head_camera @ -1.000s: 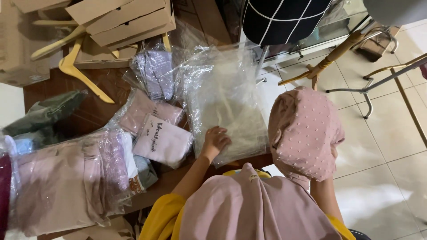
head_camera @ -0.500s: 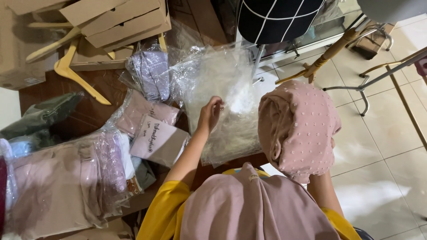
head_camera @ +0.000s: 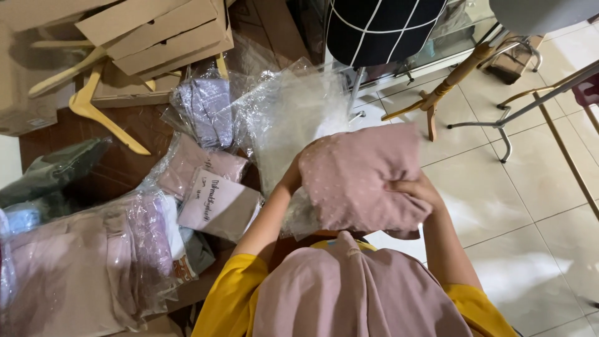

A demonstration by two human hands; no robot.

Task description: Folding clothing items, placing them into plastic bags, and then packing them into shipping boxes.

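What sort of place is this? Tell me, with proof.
Probably a clothing shop's packing area: bagged folded garments, wooden hangers, flat cardboard boxes, and a garment rack base on tile.

wooden hangers [head_camera: 100, 115], cardboard boxes [head_camera: 156, 31]

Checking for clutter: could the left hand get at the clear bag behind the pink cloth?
Probably yes. The left hand grips the pink cloth's left edge, right against the clear bag; nothing lies between them, though it would have to release the cloth.
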